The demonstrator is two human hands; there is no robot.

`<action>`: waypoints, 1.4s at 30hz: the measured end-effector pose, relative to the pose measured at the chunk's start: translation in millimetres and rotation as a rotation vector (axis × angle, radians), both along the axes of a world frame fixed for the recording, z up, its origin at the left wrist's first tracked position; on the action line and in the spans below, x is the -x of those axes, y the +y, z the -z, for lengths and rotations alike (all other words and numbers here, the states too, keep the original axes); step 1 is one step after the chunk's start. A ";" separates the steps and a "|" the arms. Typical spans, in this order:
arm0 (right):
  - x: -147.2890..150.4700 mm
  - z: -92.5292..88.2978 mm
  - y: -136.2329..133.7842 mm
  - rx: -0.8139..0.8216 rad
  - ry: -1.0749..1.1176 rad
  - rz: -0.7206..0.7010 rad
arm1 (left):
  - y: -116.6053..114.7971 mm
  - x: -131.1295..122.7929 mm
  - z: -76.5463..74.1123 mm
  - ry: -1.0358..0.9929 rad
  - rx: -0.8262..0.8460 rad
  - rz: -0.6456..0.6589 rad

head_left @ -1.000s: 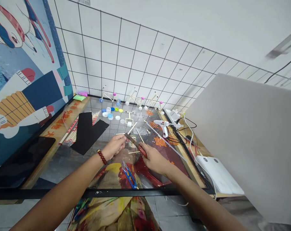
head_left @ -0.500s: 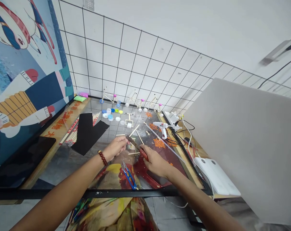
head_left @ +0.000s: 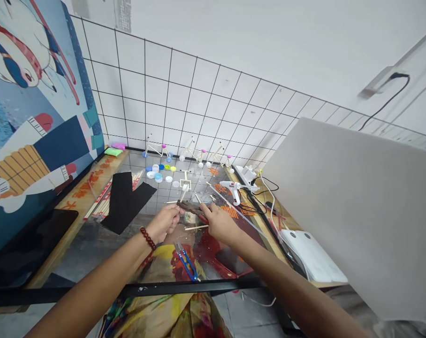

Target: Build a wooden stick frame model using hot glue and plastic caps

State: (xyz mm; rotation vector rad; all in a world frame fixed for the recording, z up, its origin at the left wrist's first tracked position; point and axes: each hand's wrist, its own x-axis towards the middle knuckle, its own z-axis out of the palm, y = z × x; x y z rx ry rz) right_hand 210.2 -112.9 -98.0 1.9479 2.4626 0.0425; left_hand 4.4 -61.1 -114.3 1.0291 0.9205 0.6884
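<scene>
My right hand (head_left: 222, 224) is closed round the red handles of a pair of pliers (head_left: 192, 209), whose dark jaws point left. At the jaws, my left hand (head_left: 166, 221) pinches a thin wooden stick (head_left: 184, 193) that sticks up past the tool; the fingertips partly hide the contact. Another short stick (head_left: 196, 227) lies on the table just below the pliers. Nearer to me rest blue-handled thread snips (head_left: 186, 263). Beyond the hands stands a small stick frame (head_left: 185, 180) with a white part at its front.
Coloured bottle caps (head_left: 158, 177) and several stick models with wheels (head_left: 190, 151) stand toward the wire grid. At right are a white glue gun (head_left: 234, 188), cables and a white box (head_left: 313, 253). Black sheet (head_left: 120, 202), packed sticks (head_left: 100, 202) and a dark tablet (head_left: 30, 244) lie left.
The pliers have swung flatter and shifted left a little, with the right hand further over their handles. The pinched stick now points more upright. The whole view has shifted slightly.
</scene>
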 end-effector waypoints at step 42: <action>-59.8 11.8 -44.1 0.181 0.438 0.092 | 26.9 21.3 -5.2 -0.332 -0.030 -0.242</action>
